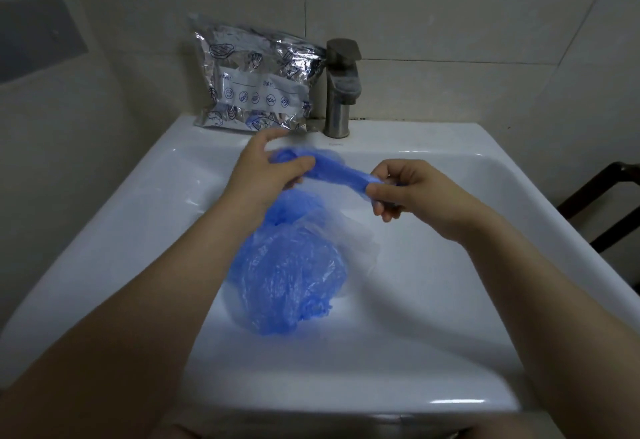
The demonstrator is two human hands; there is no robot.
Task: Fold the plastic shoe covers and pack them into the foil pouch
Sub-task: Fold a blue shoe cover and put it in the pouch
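Now, held cover: shoe cover stretched taut between both hands above the basin, likely to fold it narrow.
Left hand: fingers grasping one end.
Right hand: fingers pinching the other.
Loose covers: heaped in the sink, within reach.
Foil pouch: propped against the wall beside the tap, awaiting packing.

Your bare left hand and bare right hand wear no gloves, rings or watch. Both forearms, entering from seven and five o'clock, are unsleeved to the frame's edge.
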